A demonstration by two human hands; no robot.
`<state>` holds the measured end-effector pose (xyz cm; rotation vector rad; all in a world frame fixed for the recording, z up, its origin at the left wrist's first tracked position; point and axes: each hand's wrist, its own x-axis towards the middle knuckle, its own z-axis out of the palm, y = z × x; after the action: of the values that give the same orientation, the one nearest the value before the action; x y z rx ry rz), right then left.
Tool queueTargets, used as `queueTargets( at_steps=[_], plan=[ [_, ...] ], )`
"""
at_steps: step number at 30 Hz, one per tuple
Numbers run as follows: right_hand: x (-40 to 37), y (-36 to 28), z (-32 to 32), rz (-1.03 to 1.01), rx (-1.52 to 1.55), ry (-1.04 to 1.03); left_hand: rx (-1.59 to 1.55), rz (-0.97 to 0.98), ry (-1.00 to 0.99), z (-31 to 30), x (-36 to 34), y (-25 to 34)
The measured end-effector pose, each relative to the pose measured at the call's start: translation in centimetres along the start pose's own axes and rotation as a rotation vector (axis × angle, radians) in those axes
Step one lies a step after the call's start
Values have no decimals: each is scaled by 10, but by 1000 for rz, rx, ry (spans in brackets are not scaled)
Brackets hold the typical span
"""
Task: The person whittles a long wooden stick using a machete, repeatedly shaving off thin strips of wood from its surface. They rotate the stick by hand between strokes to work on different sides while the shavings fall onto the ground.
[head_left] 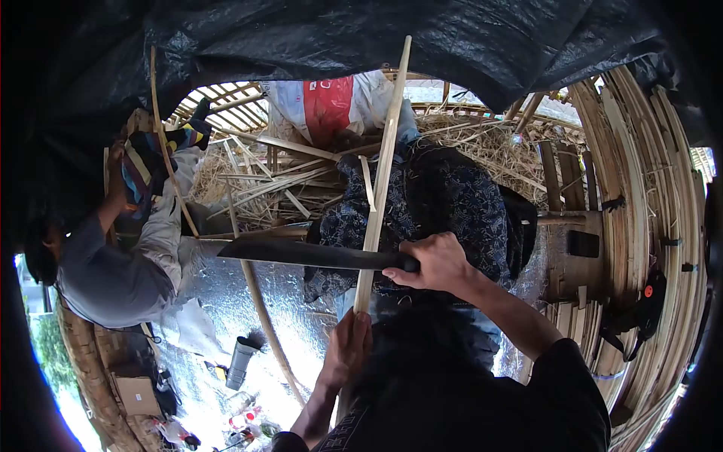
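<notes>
My right hand [438,262] is closed around the black handle of a machete [282,254]. Its long dark blade points left and lies across a pale bamboo strip [385,162]; whether the edge bites in is hard to tell. Lower down, my left hand [349,346] grips that strip near my body. From there the strip runs up and away, slightly to the right. A thin sliver [367,183] stands beside it on the left. Under the strip, a dark blue patterned cloth [467,203] covers my lap.
At left sits another person [113,264], near a thin bent stick [167,143]. Loose shavings and split strips [290,184] are heaped ahead. Long bamboo slats [655,188] lean at right. A dark cylindrical container [241,363] and small items lie on the silvery floor sheet [211,282].
</notes>
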<state>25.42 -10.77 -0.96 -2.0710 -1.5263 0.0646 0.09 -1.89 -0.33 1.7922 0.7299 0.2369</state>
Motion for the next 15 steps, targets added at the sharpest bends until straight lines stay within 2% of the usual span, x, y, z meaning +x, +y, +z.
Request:
queueTargets(
  at_steps=[2,5,8,9,11,12,13,14,15],
  plan=[
    [4,-3,-3,1,47,38,130,-172,-143,-9,13,26],
    [6,-7,-7,-45,-87,95,111,-245,-130,-6,19,31],
    [0,-9,-9,-210,-224,163,39,-222,-94,-4,25,29],
    [3,-4,-16,-210,-229,163,36,-218,-96,-4,25,31],
    [12,22,-33,-238,-316,205,17,-54,-164,-14,15,40],
    [18,44,-37,-49,-350,262,16,-54,-163,-18,6,44],
    [25,64,-40,147,-384,322,0,-145,-215,-25,-5,48],
    [27,72,-42,69,-409,294,-13,-243,-273,-30,-16,49],
    [23,65,-40,69,-405,285,-17,-251,-273,-25,-27,44]
  ],
)
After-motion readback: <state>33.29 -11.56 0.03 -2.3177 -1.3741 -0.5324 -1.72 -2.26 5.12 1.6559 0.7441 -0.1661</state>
